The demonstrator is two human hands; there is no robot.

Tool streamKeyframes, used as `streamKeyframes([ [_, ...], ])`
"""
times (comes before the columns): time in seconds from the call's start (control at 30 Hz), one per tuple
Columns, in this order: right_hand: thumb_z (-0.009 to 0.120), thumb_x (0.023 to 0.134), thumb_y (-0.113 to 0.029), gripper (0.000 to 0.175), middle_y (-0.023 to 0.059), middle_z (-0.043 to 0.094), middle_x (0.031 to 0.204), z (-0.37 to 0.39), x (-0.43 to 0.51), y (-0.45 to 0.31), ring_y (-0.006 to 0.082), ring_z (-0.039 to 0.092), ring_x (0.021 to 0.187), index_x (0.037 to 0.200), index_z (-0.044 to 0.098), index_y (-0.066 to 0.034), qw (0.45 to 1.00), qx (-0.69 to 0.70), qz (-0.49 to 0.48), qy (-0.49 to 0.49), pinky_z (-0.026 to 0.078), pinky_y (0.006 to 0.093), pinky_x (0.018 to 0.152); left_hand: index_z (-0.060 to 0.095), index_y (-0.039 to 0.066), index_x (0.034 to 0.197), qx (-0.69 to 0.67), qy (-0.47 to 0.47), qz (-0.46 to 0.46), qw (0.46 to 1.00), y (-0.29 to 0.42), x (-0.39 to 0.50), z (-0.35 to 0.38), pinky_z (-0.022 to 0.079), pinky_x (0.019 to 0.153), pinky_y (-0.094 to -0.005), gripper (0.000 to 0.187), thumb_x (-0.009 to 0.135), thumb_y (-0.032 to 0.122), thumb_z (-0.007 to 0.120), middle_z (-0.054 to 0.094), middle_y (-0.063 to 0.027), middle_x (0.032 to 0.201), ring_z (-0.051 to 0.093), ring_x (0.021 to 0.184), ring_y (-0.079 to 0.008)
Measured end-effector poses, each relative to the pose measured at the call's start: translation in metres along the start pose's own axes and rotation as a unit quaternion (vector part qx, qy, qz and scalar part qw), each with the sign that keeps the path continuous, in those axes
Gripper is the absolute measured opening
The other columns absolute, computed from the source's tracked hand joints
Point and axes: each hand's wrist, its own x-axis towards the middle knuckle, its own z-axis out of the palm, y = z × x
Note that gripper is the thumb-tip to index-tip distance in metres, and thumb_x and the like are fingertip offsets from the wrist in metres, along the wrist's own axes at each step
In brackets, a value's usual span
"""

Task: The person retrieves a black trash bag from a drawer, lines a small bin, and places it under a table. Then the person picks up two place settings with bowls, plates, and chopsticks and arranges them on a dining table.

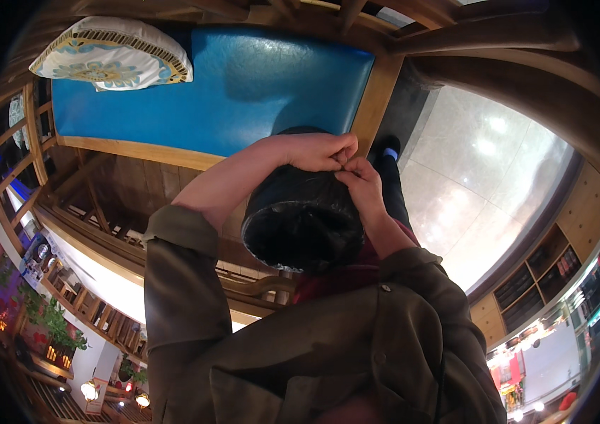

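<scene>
A bin-like container lined with a black plastic bag (305, 185) is in front of my body, its dark open mouth facing me. My left hand (324, 152) reaches over its far side with curled fingers. Close against it, my right hand (364, 183) pinches with thumb and forefinger. The fingertips of both hands meet at the bag's upper right side. What they grip looks like a small bit of the bag, mostly hidden by the fingers.
Beyond my hands is a wooden bench with a blue padded seat (173, 114) and a patterned cushion (120, 58). Grey floor tiles (459, 175) and a wooden shelf cabinet (538, 270) lie to the right. A wooden railing (35, 132) rises at the left.
</scene>
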Motion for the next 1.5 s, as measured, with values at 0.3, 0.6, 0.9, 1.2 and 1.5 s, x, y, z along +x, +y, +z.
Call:
streamKeyframes([
  [0.3,0.064,0.076,-0.012,0.013,0.0052,0.058,0.069,-0.033,-0.087,-0.061,0.0172,0.057,0.065,0.081,0.054,-0.0058,0.983,-0.181,-0.005,0.03,0.045,0.0294,0.064,0.038,0.007,0.101,-0.024,0.043,-0.019,0.999,0.079,-0.01,0.051,0.044,0.07,-0.031,0.026,0.083,0.004,0.056,0.053,-0.0062,0.084,0.053,0.075,-0.0186],
  [0.6,0.064,0.076,-0.013,0.014,0.0091,0.062,0.074,0.006,-0.023,-0.013,0.0212,0.06,0.07,0.086,0.056,-0.0057,0.968,-0.243,-0.027,0.05,0.046,0.0318,0.066,0.046,0.005,0.11,-0.027,0.042,-0.046,0.998,0.001,-0.019,0.019,0.046,0.072,-0.0293,0.035,0.078,0.004,0.06,0.055,-0.0046,0.087,0.055,0.079,-0.0152],
  [0.9,0.062,0.079,-0.001,0.008,0.0015,0.059,0.083,-0.022,-0.032,-0.028,0.0108,0.055,0.077,0.085,0.059,-0.0049,0.977,0.149,0.143,-0.047,0.044,0.0232,0.071,0.054,0.003,0.104,-0.002,0.029,-0.058,0.998,0.021,-0.005,0.025,0.047,0.073,-0.0291,0.032,0.075,0.006,0.066,0.058,-0.006,0.091,0.057,0.081,-0.0158],
  [1.2,0.06,0.079,-0.001,0.011,0.0032,0.059,0.084,-0.059,-0.033,-0.048,0.0139,0.057,0.079,0.089,0.06,-0.0049,0.966,0.175,0.184,-0.044,0.046,0.0261,0.072,0.051,0.004,0.104,-0.019,0.066,-0.079,0.994,0.055,0.031,0.039,0.048,0.071,-0.0289,0.036,0.073,0.005,0.067,0.059,-0.0062,0.086,0.058,0.078,-0.0145],
  [1.5,0.057,0.08,-0.007,0.011,0.0023,0.057,0.084,-0.067,-0.033,-0.052,0.0145,0.055,0.081,0.091,0.059,-0.0076,0.943,0.252,0.212,-0.044,0.045,0.0263,0.073,0.052,0.005,0.1,-0.035,0.129,-0.102,0.986,0.056,0.037,0.048,0.047,0.07,-0.0291,0.034,0.07,0.002,0.068,0.06,-0.0053,0.08,0.059,0.077,-0.0148],
])
